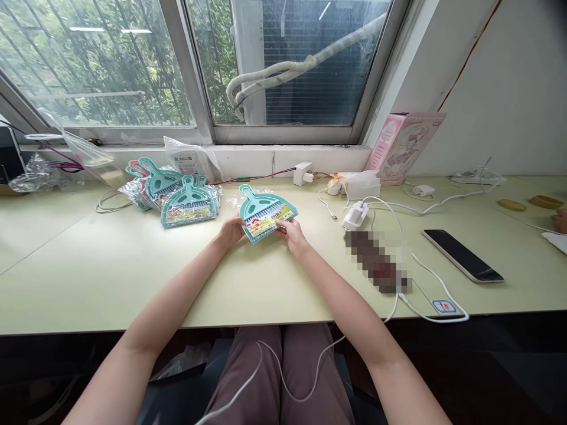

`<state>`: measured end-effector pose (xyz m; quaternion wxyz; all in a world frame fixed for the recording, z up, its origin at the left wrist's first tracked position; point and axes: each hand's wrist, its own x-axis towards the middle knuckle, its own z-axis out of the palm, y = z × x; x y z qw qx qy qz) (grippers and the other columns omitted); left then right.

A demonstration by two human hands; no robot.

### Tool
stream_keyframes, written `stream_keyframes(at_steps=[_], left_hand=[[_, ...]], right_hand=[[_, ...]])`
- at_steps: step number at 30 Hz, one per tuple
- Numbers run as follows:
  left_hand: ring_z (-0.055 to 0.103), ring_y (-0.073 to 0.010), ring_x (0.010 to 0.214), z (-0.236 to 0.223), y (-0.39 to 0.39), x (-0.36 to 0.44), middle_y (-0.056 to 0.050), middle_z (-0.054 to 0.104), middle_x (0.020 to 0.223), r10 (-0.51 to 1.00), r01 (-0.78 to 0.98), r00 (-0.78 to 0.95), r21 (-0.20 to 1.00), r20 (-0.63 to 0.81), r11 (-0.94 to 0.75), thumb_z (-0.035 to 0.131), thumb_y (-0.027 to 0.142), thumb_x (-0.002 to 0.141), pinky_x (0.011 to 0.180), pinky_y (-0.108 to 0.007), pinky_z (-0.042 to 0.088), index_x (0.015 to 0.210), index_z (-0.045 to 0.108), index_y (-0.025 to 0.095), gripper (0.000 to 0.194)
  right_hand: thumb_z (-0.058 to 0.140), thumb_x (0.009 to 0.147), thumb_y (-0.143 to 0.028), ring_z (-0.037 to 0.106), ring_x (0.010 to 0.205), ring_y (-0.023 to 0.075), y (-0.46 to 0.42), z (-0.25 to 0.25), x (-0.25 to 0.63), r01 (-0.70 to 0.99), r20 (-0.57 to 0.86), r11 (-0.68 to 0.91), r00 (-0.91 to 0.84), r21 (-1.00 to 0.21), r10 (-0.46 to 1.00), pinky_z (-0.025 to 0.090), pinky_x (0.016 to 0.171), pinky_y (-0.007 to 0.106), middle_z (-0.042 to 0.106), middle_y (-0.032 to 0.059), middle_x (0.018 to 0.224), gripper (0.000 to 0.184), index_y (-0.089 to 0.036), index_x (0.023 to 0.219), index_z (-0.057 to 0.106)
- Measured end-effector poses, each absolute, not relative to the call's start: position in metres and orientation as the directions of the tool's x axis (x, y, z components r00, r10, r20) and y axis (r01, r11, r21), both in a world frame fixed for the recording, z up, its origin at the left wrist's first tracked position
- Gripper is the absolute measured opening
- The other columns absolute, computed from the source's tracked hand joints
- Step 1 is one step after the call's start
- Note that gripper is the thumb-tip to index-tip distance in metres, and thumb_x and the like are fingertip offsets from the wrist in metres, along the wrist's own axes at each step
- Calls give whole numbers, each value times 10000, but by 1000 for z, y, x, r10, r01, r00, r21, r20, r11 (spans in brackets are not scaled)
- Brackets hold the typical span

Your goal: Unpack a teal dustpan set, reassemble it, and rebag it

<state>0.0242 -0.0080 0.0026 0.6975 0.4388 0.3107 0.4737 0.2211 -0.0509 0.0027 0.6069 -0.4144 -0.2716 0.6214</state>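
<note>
A teal mini dustpan-and-brush set [264,213] in clear wrapping with a yellow label lies on the pale green table [133,265]. My left hand [232,230] grips its near left corner, fingers closed on the edge. My right hand [292,234] pinches its near right edge. A pile of similar teal and pink sets [177,195] in wrappers lies to the left, apart from both hands.
A black phone [462,255] lies at right. White chargers and cables [354,215] trail across the table and over its front edge. A pink box [401,144] leans at the wall. Plastic bags [80,154] sit on the window sill. Another person's hand [561,220] shows at far right.
</note>
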Motion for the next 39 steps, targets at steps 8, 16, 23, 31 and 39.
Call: stream_keyframes(at_steps=[8, 16, 23, 31, 39], left_hand=[[652, -273, 925, 2, -7, 22, -71, 663, 1109, 933, -401, 361, 904, 6, 150, 523, 82, 570, 734, -385, 535, 1325, 454, 191, 766], [650, -283, 945, 2, -6, 21, -78, 660, 1116, 927, -402, 374, 903, 12, 150, 528, 75, 573, 756, -402, 540, 1327, 459, 189, 765], [647, -273, 975, 4, -8, 20, -74, 652, 1151, 929, -379, 369, 915, 14, 137, 528, 63, 563, 790, -396, 545, 1355, 444, 207, 809], [656, -281, 996, 3, -11, 23, -89, 668, 1142, 926, -330, 374, 940, 47, 85, 607, 44, 572, 846, -396, 532, 1368, 448, 220, 830], [652, -311, 1043, 5, -14, 24, -119, 678, 1139, 918, -245, 392, 968, 54, 48, 698, 93, 576, 824, -373, 527, 1308, 516, 198, 762]], right_hand=[[687, 730, -46, 704, 702, 139, -48, 2, 224, -542, -193, -144, 35, -828, 981, 602, 691, 258, 740, 13, 827, 230, -172, 891, 583], [665, 767, -52, 703, 688, 135, -45, 0, 225, -549, -196, -155, 15, -821, 981, 606, 697, 259, 734, 13, 805, 184, -171, 879, 580], [654, 782, -59, 697, 667, 134, -47, 2, 223, -546, -204, -158, 24, -822, 979, 612, 673, 264, 730, 6, 779, 172, -179, 872, 570], [659, 778, -68, 695, 678, 140, -50, 5, 223, -536, -205, -150, 44, -831, 978, 608, 700, 280, 733, 17, 804, 164, -174, 874, 577], [646, 778, -64, 690, 675, 127, -49, 4, 224, -519, -209, -148, 61, -842, 976, 594, 659, 245, 734, 15, 821, 165, -171, 887, 582]])
